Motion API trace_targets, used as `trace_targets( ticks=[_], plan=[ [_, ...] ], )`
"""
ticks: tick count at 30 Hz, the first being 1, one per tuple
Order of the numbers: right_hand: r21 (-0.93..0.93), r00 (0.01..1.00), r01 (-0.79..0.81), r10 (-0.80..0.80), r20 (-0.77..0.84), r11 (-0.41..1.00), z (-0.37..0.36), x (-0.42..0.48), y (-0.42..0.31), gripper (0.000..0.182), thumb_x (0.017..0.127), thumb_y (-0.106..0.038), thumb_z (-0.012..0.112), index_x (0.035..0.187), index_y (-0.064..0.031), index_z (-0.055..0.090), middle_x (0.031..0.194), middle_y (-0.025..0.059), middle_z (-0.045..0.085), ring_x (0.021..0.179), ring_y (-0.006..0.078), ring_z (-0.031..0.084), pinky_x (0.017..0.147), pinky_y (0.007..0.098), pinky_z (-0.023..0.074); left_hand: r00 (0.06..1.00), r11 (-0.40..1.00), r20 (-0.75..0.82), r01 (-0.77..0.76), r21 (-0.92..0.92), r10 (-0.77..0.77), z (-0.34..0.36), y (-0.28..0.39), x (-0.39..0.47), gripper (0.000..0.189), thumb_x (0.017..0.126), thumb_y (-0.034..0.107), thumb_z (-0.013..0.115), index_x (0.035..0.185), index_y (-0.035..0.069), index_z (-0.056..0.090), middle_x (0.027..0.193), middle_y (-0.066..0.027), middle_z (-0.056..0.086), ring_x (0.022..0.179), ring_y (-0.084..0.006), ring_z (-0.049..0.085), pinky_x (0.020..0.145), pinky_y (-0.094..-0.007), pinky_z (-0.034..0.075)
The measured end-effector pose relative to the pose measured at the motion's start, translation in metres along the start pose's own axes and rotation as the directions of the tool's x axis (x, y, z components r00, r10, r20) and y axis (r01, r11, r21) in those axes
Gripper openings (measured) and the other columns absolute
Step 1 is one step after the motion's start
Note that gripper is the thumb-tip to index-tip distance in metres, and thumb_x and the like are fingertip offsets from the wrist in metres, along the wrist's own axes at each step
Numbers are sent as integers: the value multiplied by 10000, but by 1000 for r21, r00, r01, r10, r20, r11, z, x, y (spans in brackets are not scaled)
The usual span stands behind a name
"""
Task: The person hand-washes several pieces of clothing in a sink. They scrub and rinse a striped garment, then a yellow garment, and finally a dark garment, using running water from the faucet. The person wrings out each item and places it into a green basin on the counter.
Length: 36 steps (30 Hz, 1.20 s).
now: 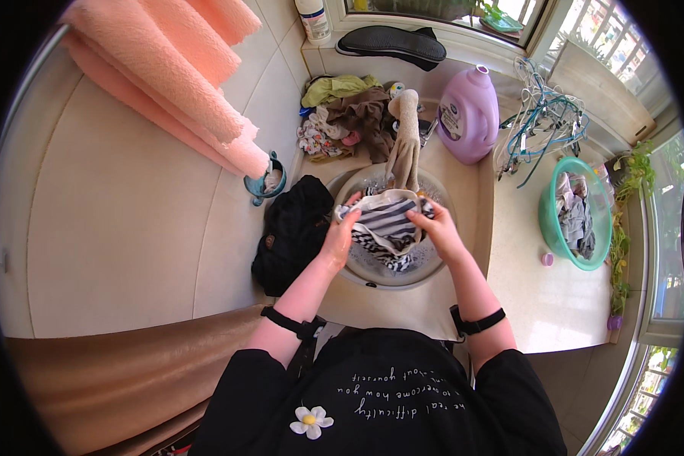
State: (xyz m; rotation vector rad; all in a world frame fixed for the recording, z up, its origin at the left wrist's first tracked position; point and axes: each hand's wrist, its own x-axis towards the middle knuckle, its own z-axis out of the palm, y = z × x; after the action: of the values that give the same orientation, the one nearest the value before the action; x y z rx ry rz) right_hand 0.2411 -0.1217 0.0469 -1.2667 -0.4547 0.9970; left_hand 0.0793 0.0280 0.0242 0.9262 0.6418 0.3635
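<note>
A black-and-white striped garment point(389, 219) with a pale edge is stretched between my two hands. My left hand point(338, 235) pinches its left side, thumb on top. On the opposite side my right hand point(442, 229) grips the edge between thumb and fingers. Part of the garment hangs into the sudsy water point(370, 259) of a round basin point(353, 271). That basin sits in the sink, and the garment hides much of its inside. Just beyond my hands, a beige knit cloth point(408, 134) drapes downward over what seems to be the faucet, its lower end at the basin.
Behind the basin lies a clothes pile point(367, 117), beside an uncapped purple detergent jug point(468, 117). A black garment point(293, 233) lies at left. On the right are tangled hangers point(541, 128), a green basin point(546, 231) holding clothes, and a small pink cap point(547, 259).
</note>
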Motion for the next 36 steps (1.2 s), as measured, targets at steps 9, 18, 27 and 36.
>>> trace_targets(
  ticks=[9,18,27,36],
  plan=[
    [-289,991,-59,22,-130,955,-57,-19,4,162,821,-188,653,847,-41,590,696,-33,546,633,57,463,586,223,377,993,732,-94,9,682,75,-33,-4,8,343,871,269,631,1037,-30,600,908,-75,649,823,-150,585,760,-304,461],
    [-997,979,74,190,74,4,-6,-23,127,715,790,-215,604,1411,-304,262,1453,124,275,1331,370,272,1006,666,240,968,-258,41,-107,960,-248,-20,-103,11,803,760,417,688,1421,193,292,1535,-96,65,1409,-344,17,1055,-627,167],
    [-994,796,22,604,-45,-103,-13,11,169,591,886,-320,445,1432,-193,257,1251,146,555,1152,333,527,948,537,386,905,-393,-92,-88,915,-415,-35,-139,45,541,879,377,433,1367,144,418,1481,-114,267,1387,-310,162,1076,-597,70],
    [-998,901,52,433,32,-36,-34,22,218,364,807,-143,484,1161,-116,568,1167,151,596,1036,319,595,883,424,467,753,-367,-161,-114,923,-638,-62,-171,76,360,845,250,510,1139,82,631,1241,-140,566,1132,-306,550,928,-472,430]
  ],
)
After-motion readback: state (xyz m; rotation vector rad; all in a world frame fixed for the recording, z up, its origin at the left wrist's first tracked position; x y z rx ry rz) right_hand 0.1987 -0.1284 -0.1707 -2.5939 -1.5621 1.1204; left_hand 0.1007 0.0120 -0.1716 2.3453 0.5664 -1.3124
